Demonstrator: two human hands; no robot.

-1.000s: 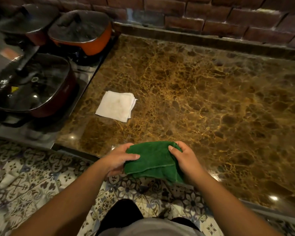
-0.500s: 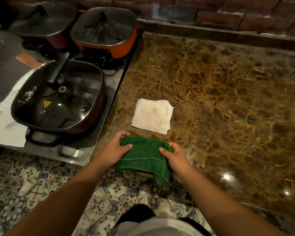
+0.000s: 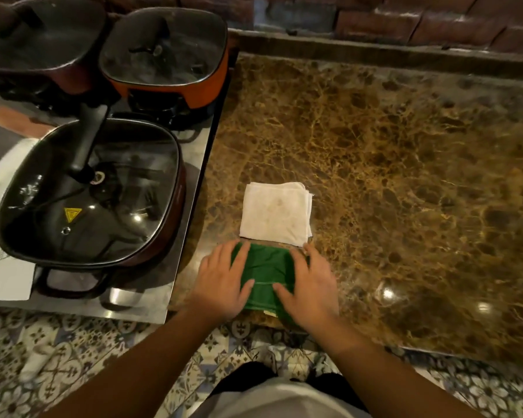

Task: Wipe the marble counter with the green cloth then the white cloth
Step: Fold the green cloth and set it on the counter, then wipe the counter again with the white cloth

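Note:
A folded green cloth [image 3: 266,274] lies flat on the brown marble counter [image 3: 390,182] near its front left corner. My left hand [image 3: 224,282] rests palm down on the cloth's left side, and my right hand [image 3: 307,286] presses on its right side, fingers spread. A folded white cloth [image 3: 277,214] lies on the counter just behind the green one, almost touching it.
Left of the counter a steel hob [image 3: 151,297] carries three lidded square pans: a dark one [image 3: 91,194] nearest, an orange one [image 3: 166,52] behind it, another [image 3: 40,40] at the far left. A brick wall [image 3: 405,22] backs the counter. Patterned floor tiles [image 3: 58,366] lie below.
The green cloth went from being held up at the counter's front edge to lying flat on the marble. Both hands now lie flat on it instead of pinching its sides.

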